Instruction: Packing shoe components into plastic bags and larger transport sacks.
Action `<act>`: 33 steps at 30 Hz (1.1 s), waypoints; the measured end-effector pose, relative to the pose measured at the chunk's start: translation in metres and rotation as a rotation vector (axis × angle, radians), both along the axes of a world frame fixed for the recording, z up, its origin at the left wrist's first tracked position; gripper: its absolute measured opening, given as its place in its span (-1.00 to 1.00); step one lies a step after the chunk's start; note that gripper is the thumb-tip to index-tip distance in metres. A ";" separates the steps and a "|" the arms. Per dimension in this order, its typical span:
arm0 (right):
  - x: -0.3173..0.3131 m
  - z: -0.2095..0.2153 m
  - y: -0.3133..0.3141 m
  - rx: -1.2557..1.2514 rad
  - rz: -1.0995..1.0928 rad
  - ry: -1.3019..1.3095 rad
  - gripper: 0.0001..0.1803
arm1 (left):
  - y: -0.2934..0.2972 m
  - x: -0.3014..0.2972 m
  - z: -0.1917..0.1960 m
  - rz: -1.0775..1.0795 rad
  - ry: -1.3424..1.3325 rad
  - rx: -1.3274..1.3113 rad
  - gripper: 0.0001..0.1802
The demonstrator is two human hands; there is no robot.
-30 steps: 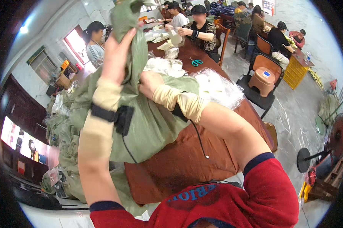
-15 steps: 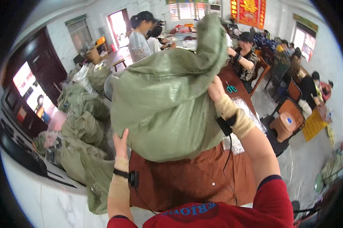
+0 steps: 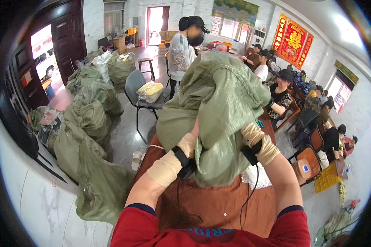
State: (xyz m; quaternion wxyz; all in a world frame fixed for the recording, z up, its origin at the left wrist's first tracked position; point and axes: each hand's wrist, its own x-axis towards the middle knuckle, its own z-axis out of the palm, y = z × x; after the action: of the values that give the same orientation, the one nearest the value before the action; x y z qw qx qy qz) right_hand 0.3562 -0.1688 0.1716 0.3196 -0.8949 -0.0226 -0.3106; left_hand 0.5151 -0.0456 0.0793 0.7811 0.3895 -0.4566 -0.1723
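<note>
A large green woven sack [image 3: 218, 111] is held up above a brown table [image 3: 218, 206] right in front of me. My left hand [image 3: 192, 142] grips its lower left side, the fingers buried in the fabric. My right hand [image 3: 251, 133] grips its lower right side, mostly hidden under a fold. Both wrists are wrapped in beige bandage and carry black devices with cables. White material [image 3: 255, 181] lies on the table below the sack.
Several full green sacks [image 3: 86, 123] are piled on the floor at my left. A grey chair [image 3: 138, 88] holding a yellow bundle stands ahead. A person in grey [image 3: 181, 53] stands behind it. Other people sit along the table at the right.
The view has swung left toward the door and the sack pile. The sack has come lower and nearer the table, with both my hands now gripping its lower part.
</note>
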 end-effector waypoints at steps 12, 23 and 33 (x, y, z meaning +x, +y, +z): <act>-0.029 0.087 -0.197 -0.111 0.003 0.216 -0.61 | 0.108 0.091 -0.130 0.231 0.714 0.443 -0.31; 0.025 0.026 -0.042 -0.320 0.017 0.390 -0.59 | 0.037 0.026 -0.095 -0.613 0.897 0.132 -0.29; 0.084 0.062 -0.053 -0.759 -0.630 0.901 -0.49 | -0.090 0.068 -0.129 -0.359 0.888 -0.148 -0.40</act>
State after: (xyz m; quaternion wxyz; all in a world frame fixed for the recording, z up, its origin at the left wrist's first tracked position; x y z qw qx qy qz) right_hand 0.4402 -0.2219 0.2332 -0.1453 -0.9514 0.2679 0.0447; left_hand 0.5827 -0.1357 -0.0496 0.8841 0.1368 -0.1499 -0.4209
